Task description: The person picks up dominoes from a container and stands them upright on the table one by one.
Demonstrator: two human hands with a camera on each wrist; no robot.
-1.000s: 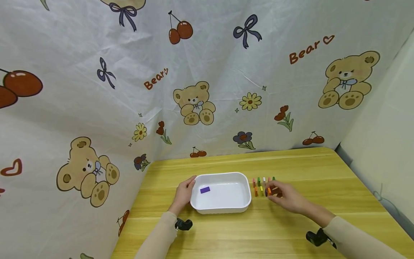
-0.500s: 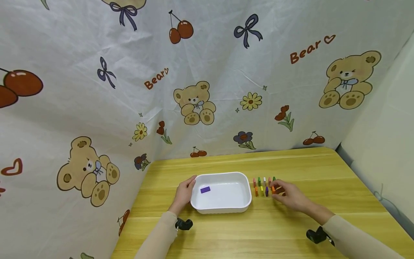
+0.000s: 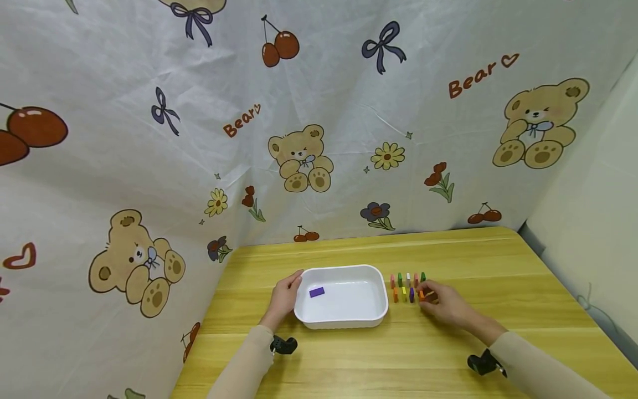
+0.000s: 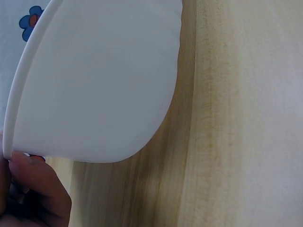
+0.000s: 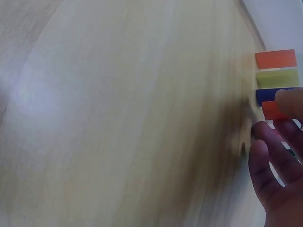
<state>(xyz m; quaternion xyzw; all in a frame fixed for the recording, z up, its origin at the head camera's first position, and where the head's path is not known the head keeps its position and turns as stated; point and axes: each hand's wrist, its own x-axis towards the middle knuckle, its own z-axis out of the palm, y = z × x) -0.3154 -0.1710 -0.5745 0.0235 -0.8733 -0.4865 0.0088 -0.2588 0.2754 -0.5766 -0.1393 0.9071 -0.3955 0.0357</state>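
Note:
My left hand [image 3: 286, 299] grips the left end of a white rectangular tray [image 3: 344, 323], thumb and fingers at its rim in the left wrist view. A purple block [image 3: 316, 292] lies flat inside the tray, toward its left. Right of the tray, small coloured blocks stand on edge in two rows. My right hand [image 3: 446, 303] pinches an orange block [image 5: 272, 110] between thumb and fingers at the right end of the front row. Beside it come a dark blue-purple block [image 3: 411, 295], a yellow block [image 3: 404, 294] and another orange block [image 3: 396, 295].
Behind, the back row has a pink block [image 3: 392, 281], a green block [image 3: 400, 280], a white block [image 3: 408, 279] and more. All of it rests on a wooden table [image 3: 349, 366]. A printed bear cloth [image 3: 339, 111] hangs at the table's back and left.
My right hand has shifted slightly right with the orange block, opening a gap from the dark blue-purple one. The left hand and tray stay put.

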